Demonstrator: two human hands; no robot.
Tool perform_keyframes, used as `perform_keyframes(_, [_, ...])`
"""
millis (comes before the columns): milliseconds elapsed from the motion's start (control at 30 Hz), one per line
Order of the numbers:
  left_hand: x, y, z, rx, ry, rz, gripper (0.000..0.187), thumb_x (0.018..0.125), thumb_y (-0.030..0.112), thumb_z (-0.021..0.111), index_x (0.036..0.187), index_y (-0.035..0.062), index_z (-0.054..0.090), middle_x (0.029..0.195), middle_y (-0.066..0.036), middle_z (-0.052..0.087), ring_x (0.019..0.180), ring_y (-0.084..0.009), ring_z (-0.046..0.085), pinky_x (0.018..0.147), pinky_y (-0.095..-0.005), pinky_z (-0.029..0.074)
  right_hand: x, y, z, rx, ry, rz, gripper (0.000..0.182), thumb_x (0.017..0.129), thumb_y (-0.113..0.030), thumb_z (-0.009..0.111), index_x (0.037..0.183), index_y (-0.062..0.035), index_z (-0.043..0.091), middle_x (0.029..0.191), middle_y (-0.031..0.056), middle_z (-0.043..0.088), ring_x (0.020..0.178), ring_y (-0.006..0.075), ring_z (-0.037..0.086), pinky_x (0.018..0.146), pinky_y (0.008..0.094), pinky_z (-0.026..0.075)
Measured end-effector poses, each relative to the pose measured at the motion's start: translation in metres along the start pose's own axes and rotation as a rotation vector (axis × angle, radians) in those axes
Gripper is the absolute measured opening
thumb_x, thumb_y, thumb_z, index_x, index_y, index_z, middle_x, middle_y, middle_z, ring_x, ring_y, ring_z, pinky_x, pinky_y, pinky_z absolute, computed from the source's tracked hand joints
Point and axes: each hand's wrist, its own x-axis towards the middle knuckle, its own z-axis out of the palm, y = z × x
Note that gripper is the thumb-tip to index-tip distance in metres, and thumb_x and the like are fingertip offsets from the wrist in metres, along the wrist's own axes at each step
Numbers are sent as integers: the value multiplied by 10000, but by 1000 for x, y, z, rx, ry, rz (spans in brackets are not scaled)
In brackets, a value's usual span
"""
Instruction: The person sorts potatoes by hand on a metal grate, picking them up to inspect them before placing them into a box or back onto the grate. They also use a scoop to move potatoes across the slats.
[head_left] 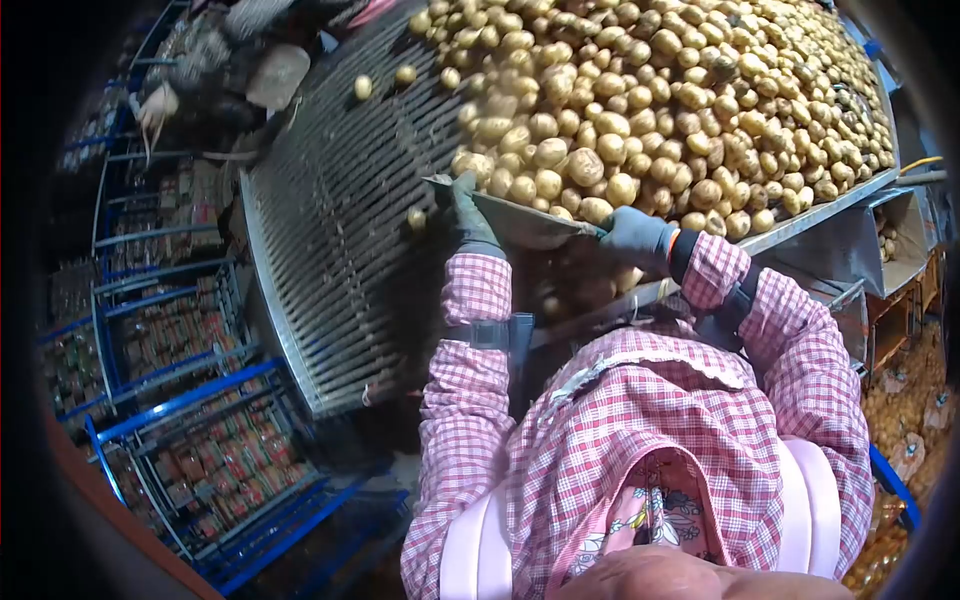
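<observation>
Grey, slightly curved metal plate (535, 226) held at both ends, against a heap of round yellow-brown potatoes (650, 120)

From my distant place I look down through the head camera. The left hand (468, 212), in a dark grey-green glove, is at the left end of the plate, and I see its fingers closed around the edge. The right hand (640, 242), in a dark blue-grey glove, has its fingers bent over the right end and pinching it. Both arms wear sleeves of pink-and-white checked cloth (478, 280).

The plate stands tilted between the hands, at the near edge of the heap; the nearest potatoes lie just behind it. To its left I see a broad slatted grey metal surface (320, 220), where several loose potatoes lie apart from the heap. Below the plate some potatoes are too blurred for me to describe exactly.

At the far left stand blue metal racks (190, 408) with packed goods, of which I cannot tell the kind. At the right, beside the heap, is a grey metal bin (860, 250).
</observation>
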Motion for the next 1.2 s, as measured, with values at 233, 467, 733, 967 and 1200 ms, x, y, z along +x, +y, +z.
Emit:
perform_keyframes(233, [62, -24, 125, 192, 5, 69, 433, 793, 333, 722, 1123, 58, 671, 1026, -82, 664, 871, -226, 645, 759, -368, 550, 2, 15, -113, 18, 77, 156, 281, 789, -222, 632, 891, 17, 738, 710, 144, 691, 625, 240, 644, 630, 379, 522])
perform_keyframes(467, [79, -49, 242, 143, -143, 104, 537, 773, 358, 760, 1122, -38, 662, 997, -109, 645, 847, -226, 636, 725, -360, 545, 6, 49, -206, -23, 273, -16, 287, 732, -212, 635, 833, 41, 724, 699, 211, 676, 633, 293, 660, 635, 413, 522])
perform_keyframes(733, [53, -27, 349, 212, -208, 193, 605, 738, 352, 768, 1157, -60, 625, 1075, -145, 638, 897, -245, 625, 779, -383, 548, 7, 60, -284, 123, 368, -77, 199, 773, -180, 636, 777, 9, 700, 623, 93, 646, 532, 176, 602, 512, 340, 473])
perform_keyframes(967, [105, -58, 451, 165, -336, 313, 678, 717, 331, 823, 1230, -31, 566, 1108, -163, 642, 932, -248, 639, 836, -414, 538, -4, 93, -350, 214, 529, -129, 122, 758, -167, 655, 765, -46, 668, 610, 9, 570, 497, 111, 491, 454, 273, 370])
perform_keyframes(1200, [32, 28, 393, 118, -732, 428, 1025, 875, 243, 787, 1584, -55, 109, 1159, -106, 623, 979, -195, 648, 869, -317, 561, 16, 73, -287, 538, 384, -381, 112, 779, -134, 679, 736, -36, 645, 630, -25, 569, 545, 76, 488, 499, 276, 392])
